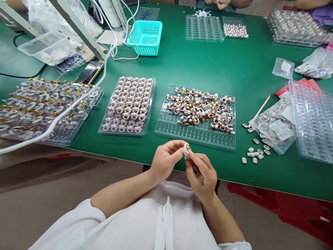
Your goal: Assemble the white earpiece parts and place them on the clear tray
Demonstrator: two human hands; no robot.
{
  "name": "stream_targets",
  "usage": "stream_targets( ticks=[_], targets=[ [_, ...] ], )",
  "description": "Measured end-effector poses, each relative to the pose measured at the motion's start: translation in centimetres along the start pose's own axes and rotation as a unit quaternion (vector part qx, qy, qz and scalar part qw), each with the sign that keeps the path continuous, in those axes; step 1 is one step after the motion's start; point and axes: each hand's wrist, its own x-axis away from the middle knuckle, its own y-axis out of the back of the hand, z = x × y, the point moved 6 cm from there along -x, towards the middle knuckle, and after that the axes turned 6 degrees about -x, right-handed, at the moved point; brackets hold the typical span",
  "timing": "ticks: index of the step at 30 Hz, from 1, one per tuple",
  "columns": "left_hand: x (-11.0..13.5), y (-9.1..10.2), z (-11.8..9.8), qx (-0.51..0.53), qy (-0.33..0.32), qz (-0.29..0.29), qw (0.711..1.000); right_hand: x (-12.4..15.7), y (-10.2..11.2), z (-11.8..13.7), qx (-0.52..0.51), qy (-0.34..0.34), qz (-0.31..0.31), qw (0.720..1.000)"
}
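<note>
Close to my body, at the table's front edge, my left hand (166, 158) pinches a small white curved part (186, 150) between thumb and fingers. Yellow and dark bits show on this part. My right hand (203, 173) is closed, its fingertips pressed to the part's right side. From under the right fingers hangs a thin dark piece with a red and white end (202, 184); its kind is too small to tell. Just beyond the hands lies a transparent tray (192, 134) heaped with similar white curved parts (200, 107) with wires and yellow tabs.
Left of it stands a tray of beige shells (131, 100), then a tray of wired parts (41, 107) under a white cable (65, 114). Loose white caps (256, 154), a bag (275, 125) and stacked empty trays (312, 121) lie right. A turquoise basket (147, 36) stands behind; another person's hands (220, 2) show beyond.
</note>
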Motion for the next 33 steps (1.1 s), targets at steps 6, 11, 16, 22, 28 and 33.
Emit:
stream_targets(
  ticks=[6, 11, 16, 22, 28, 33],
  targets=[
    [-0.2, -0.3, 0.4, 0.053, 0.05, 0.025, 0.997, -0.3, 0.2, 0.3, 0.014, 0.037, -0.001, 0.999],
    [-0.1, -0.7, 0.2, 0.073, 0.063, 0.032, 0.995, -0.4, 0.5, 0.3, 0.019, 0.036, -0.001, 0.999],
    [-0.1, -0.8, 0.1, 0.069, 0.064, 0.044, 0.995, 0.1, 1.1, -0.7, -0.02, -0.022, -0.005, 1.0],
    [-0.2, -0.8, 0.0, 0.049, 0.047, 0.062, 0.996, 0.5, 1.8, -1.4, -0.03, -0.089, 0.002, 0.996],
    [-0.2, -1.0, -0.3, 0.031, 0.042, 0.091, 0.994, 0.2, 2.8, -1.8, -0.132, -0.156, -0.006, 0.979],
    [0.0, -1.3, -0.7, 0.006, 0.02, 0.084, 0.996, -0.5, 2.3, -2.2, -0.228, -0.181, -0.027, 0.956]
  ],
)
